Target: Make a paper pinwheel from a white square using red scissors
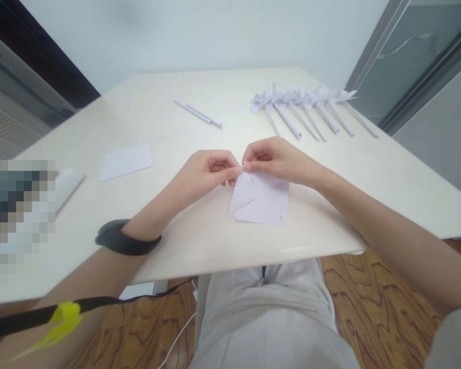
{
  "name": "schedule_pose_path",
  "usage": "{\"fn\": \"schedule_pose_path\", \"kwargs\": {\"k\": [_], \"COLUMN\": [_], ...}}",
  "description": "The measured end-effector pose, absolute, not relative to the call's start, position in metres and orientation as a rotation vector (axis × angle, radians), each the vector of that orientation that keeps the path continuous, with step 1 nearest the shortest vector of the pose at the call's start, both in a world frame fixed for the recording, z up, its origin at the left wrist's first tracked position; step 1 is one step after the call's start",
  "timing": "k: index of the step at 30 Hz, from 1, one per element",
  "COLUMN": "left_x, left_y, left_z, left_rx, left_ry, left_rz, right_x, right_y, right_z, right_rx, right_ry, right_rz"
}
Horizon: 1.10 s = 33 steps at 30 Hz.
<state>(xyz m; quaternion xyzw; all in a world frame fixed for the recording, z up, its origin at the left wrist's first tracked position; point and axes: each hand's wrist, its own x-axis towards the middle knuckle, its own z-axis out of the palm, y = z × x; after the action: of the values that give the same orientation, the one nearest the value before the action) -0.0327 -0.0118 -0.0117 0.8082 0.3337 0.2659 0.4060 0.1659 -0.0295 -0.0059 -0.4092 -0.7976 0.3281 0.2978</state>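
Note:
A square of white paper (263,202) with slits running in from its corners lies close to the table's front edge. At its far left corner the fingers of both hands meet. My left hand (217,169) pinches the paper there between thumb and fingers, and my right hand (274,158) pinches the same corner from the other side. The exact spot between the fingertips is partly hidden. A small dark mark shows near the sheet's near right corner.
Several paper pinwheels (303,102) on rolled paper sticks lie in a row at the back right. Two thin rolled paper sticks (199,114) rest at the back middle. A stack of white paper (126,161) sits to the left, beyond a blurred-out device (18,210). A black strap crosses the lower left.

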Motion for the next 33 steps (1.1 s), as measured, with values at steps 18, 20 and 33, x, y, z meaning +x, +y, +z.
{"fn": "schedule_pose_path", "kwargs": {"k": [18,20,33], "left_x": [-0.0322,-0.0327,-0.0345], "left_y": [-0.0125,-0.0118,-0.0075], "left_z": [-0.0145,-0.0148,-0.0185], "left_rx": [1.998,2.003,2.031], "left_ry": [0.904,0.919,0.964], "left_rz": [0.601,0.577,0.421], "right_x": [0.1628,0.1631,0.161], "right_y": [-0.0316,-0.0309,-0.0341], "right_z": [-0.0062,-0.0076,-0.0077], "right_rx": [-1.075,-1.116,-1.202], "right_ry": [-2.221,-2.215,-2.274], "right_rz": [0.771,0.796,0.789]}}
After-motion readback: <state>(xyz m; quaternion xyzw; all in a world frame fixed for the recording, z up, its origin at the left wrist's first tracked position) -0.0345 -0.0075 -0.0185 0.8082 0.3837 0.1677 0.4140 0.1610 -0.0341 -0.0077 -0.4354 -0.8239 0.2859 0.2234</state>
